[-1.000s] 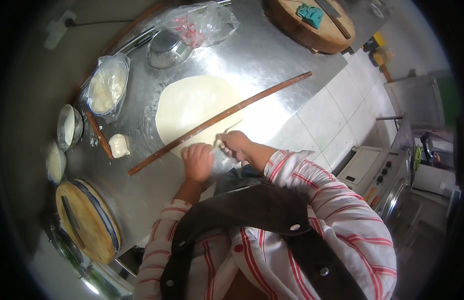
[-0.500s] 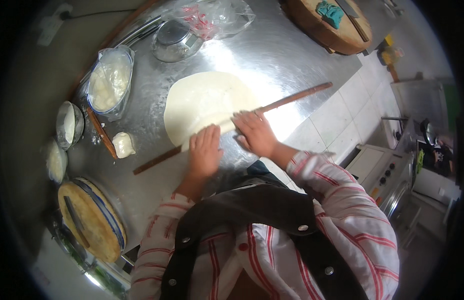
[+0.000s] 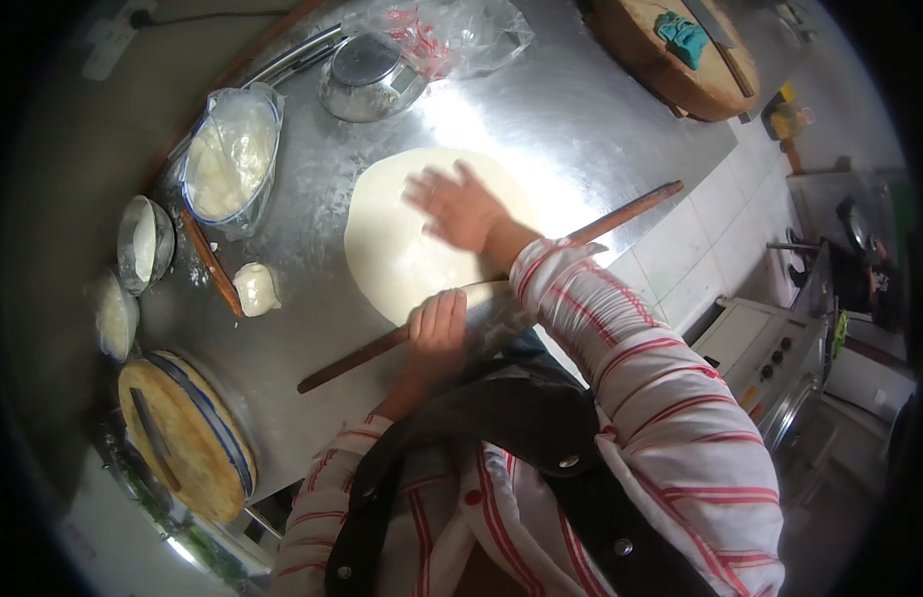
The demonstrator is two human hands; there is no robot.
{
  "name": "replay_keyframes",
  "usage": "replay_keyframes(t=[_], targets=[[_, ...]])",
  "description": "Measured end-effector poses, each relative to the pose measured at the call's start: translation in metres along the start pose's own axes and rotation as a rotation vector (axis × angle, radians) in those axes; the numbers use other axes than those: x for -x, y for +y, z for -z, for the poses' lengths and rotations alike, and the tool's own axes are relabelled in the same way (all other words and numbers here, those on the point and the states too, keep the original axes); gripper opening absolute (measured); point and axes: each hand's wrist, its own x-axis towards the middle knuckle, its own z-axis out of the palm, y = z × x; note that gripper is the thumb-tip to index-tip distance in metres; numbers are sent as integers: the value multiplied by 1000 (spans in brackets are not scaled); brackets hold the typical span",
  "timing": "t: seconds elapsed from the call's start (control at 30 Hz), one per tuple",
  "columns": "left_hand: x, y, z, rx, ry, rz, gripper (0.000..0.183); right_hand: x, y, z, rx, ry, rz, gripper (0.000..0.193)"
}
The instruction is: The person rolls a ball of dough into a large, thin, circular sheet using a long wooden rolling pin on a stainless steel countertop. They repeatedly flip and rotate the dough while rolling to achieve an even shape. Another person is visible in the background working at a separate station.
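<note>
Head view, clock laid over the picture, twelve at the top; entries by size, the work first.

Item: steel table (image 3: 601, 119), floury at ten o'clock. Item: dough sheet (image 3: 397, 249), round and thin, just off centre at eleven, its near edge apparently lapped over the long pin. Item: long wooden pin (image 3: 352, 365), lying from eight to two; its middle is masked from me by dough and sleeve. Item: right hand (image 3: 457, 207), fingers spread wide over the sheet, blurred; contact I cannot tell. Item: left hand (image 3: 440, 323), fingers together across the pin at the lapped edge; how firmly it grips I cannot tell.

Handling, in my judgement: keep the left hand steady on the lap, stroke with a flat right palm and no nails, spread pressure evenly, and dust any tacky patch.

Surroundings, again descending: chopping block (image 3: 631, 60) between one and two, bearing a knife and teal cloth; round tan board (image 3: 203, 453), eight; bagged bowl of pale dough (image 3: 189, 194), ten; clear plastic bag (image 3: 481, 40), twelve; scale (image 3: 372, 90), eleven; small pin (image 3: 211, 264) and dough lump (image 3: 256, 289), nine.

Obstructions: the lump and small pin lie apart from the long pin's left end; its right end reaches the table edge, overhang uncertain to me.
</note>
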Motion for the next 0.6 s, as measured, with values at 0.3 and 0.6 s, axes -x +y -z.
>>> replay_keyframes(t=[0.3,0.6], targets=[[-49,-19,18,-139,-202,192,78,95,47,26,-51,129,-484,59],[-90,-72,27,-220,-82,116,76,69,-22,5,-197,217,-37,77]])
